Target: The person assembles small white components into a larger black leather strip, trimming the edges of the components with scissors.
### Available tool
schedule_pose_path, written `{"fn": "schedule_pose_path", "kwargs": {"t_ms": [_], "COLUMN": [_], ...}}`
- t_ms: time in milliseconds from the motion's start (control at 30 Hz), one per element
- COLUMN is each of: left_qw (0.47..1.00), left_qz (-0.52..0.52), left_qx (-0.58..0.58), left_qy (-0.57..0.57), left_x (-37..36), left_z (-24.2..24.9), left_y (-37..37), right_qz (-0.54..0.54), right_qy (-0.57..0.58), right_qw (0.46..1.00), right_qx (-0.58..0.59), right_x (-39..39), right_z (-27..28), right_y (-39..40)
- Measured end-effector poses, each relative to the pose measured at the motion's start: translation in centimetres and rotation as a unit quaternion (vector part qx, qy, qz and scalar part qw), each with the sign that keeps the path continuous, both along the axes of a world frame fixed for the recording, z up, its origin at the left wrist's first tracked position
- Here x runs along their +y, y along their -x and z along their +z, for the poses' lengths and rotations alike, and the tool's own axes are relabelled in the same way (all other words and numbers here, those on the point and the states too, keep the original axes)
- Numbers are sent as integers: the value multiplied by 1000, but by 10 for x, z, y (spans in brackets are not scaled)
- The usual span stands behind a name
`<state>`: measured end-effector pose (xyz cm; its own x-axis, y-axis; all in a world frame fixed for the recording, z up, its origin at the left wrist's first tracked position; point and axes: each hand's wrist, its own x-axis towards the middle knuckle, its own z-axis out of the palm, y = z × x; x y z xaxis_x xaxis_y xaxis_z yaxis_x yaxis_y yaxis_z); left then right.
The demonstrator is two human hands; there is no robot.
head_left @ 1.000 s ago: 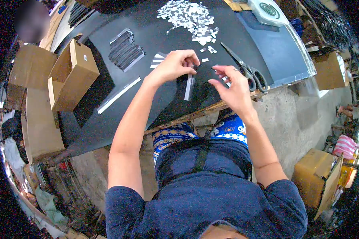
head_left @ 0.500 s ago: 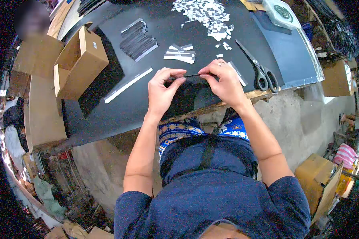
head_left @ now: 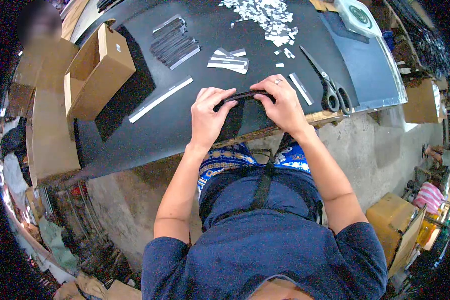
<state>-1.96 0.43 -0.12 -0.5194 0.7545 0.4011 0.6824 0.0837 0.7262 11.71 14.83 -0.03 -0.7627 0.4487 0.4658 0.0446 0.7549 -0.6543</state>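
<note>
Gripping a thin black strip (head_left: 245,95) at the tabletop's near edge, the left hand (head_left: 208,117) and right hand (head_left: 283,106) pinched its ends, fingers closed tight. Scissors (head_left: 326,82) lay beside the right hand.

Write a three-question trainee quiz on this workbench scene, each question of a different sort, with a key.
1. True or false: both the left hand and the right hand grip the dark strip.
2. Multiple choice: the scissors lie (A) inside the cardboard box, (B) on the black table at the person's right, (C) on the floor.
3. Fill in: the heap of small white pieces lies at the table's ____ edge, far or near.

Key:
1. True; one hand pinches each end.
2. B.
3. Far; the heap sits beyond the short white strips, away from the person.
</note>
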Motion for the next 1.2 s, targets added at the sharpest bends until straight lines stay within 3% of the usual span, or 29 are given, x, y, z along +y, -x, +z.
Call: {"fn": "schedule_pose_path", "kwargs": {"t_ms": [867, 933, 1200], "left_qw": [999, 998, 997], "left_qz": [29, 33, 2], "left_qx": [0, -56, -68], "left_qy": [13, 22, 36], "left_x": [-10, -12, -12], "left_z": [1, 2, 7], "left_y": [-4, -4, 2], "right_qz": [0, 5, 6], "right_qy": [-10, 0, -10], "right_qw": [1000, 1000, 1000], "right_qx": [17, 8, 6], "right_x": [4, 5, 5], "right_z": [-7, -8, -5], "right_y": [1, 1, 0]}}
